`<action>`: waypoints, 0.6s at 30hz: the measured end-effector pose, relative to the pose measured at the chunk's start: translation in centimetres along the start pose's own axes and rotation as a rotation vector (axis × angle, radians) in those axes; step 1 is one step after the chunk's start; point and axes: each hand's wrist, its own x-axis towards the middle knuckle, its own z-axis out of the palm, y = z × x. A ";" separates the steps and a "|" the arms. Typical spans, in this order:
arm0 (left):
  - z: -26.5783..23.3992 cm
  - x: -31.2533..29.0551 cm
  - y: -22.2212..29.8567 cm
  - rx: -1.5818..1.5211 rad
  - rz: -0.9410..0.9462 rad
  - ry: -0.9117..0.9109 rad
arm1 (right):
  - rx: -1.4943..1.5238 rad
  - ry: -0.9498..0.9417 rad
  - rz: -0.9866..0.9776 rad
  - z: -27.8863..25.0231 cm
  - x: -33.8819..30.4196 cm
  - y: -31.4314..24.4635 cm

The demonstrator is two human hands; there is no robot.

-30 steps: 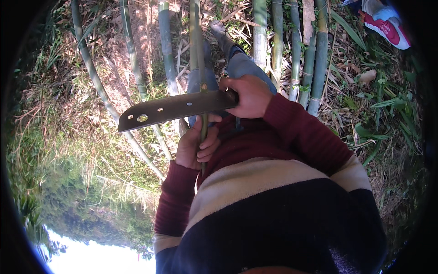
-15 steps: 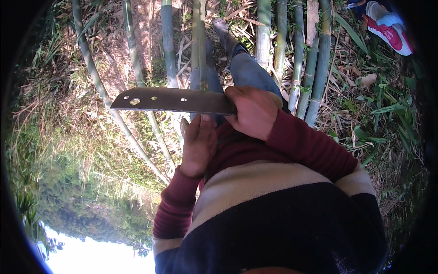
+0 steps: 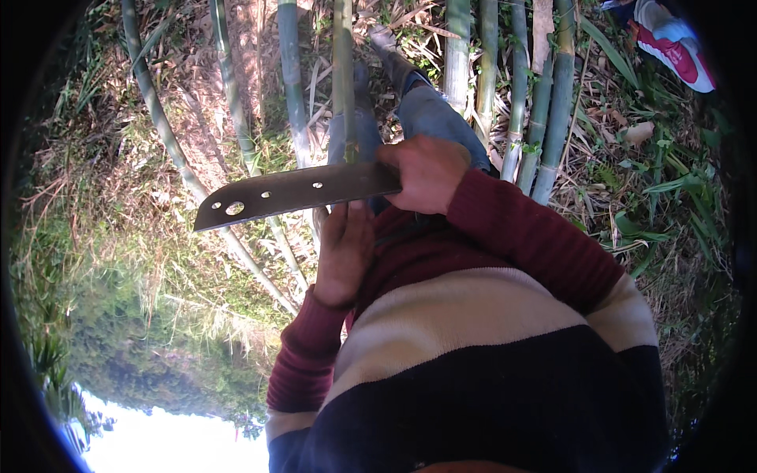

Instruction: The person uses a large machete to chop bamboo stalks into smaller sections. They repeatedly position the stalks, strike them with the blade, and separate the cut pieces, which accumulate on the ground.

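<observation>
A machete (image 3: 292,191) with a broad dark blade and several holes lies across the view, its tip to the left and its bright edge toward me. My right hand (image 3: 430,172) is closed round its handle, which the fingers hide. Just below the blade is my left hand (image 3: 344,256), its fingers curled together near the edge. Whatever they hold is hidden. A green bamboo stalk (image 3: 343,79) runs behind the blade in line with that hand; I cannot tell whether the hand grips it.
Several bamboo stalks stand to the left (image 3: 229,87) and right (image 3: 516,94). My legs (image 3: 441,126) in blue jeans are among them. Dry leaves (image 3: 603,142) cover the ground. A red and white shoe-like thing (image 3: 674,51) is at the far right corner.
The machete has tilted, its tip lower and its handle end higher. My right hand has moved slightly up and left. My left hand has stayed nearly still.
</observation>
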 end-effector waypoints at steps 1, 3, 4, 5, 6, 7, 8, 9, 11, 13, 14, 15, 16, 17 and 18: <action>-0.1 0.1 0.0 -0.051 -0.043 0.008 | -0.006 0.000 0.003 0.2 0.1 0.2; -0.5 0.2 -0.7 -0.109 -0.081 0.008 | -0.009 0.009 -0.009 0.8 0.5 0.8; -0.8 0.3 -1.2 -0.117 -0.076 0.001 | -0.006 0.019 -0.025 1.3 0.6 1.2; -1.1 0.2 -1.4 -0.154 -0.125 -0.007 | -0.003 0.029 -0.042 1.8 0.8 1.7; -1.3 0.1 -1.1 -0.184 -0.175 -0.015 | 0.000 0.044 -0.060 2.3 0.9 2.0; -1.0 -0.2 0.8 -0.252 -0.277 -0.021 | -0.003 0.054 -0.081 2.6 1.0 2.4; -0.9 -0.4 1.8 -0.321 -0.378 -0.027 | -0.007 0.063 -0.102 2.7 1.1 2.8; -1.1 -0.4 1.3 -0.258 -0.316 -0.020 | 0.018 0.066 -0.108 2.6 1.2 3.0; -1.7 -0.7 0.1 -0.033 -0.140 -0.029 | 0.066 0.071 -0.120 2.2 1.1 3.3; -1.3 -0.6 -0.6 0.360 0.166 -0.035 | -0.030 0.012 -0.146 2.4 0.7 4.3; -1.3 -0.8 -0.6 0.414 0.187 -0.046 | -0.080 -0.019 -0.158 2.6 0.7 4.8; -1.2 -0.7 -0.5 0.470 0.219 -0.070 | -0.077 0.007 -0.149 2.9 0.6 4.9; -1.3 -1.0 -0.2 0.331 0.093 -0.099 | -0.075 0.034 -0.139 3.2 0.6 5.0; -1.5 -1.2 0.4 0.192 -0.031 -0.127 | -0.074 0.060 -0.129 3.4 0.5 5.1; -1.6 -1.0 1.0 0.046 -0.145 -0.159 | -0.059 0.009 -0.054 2.6 0.3 4.4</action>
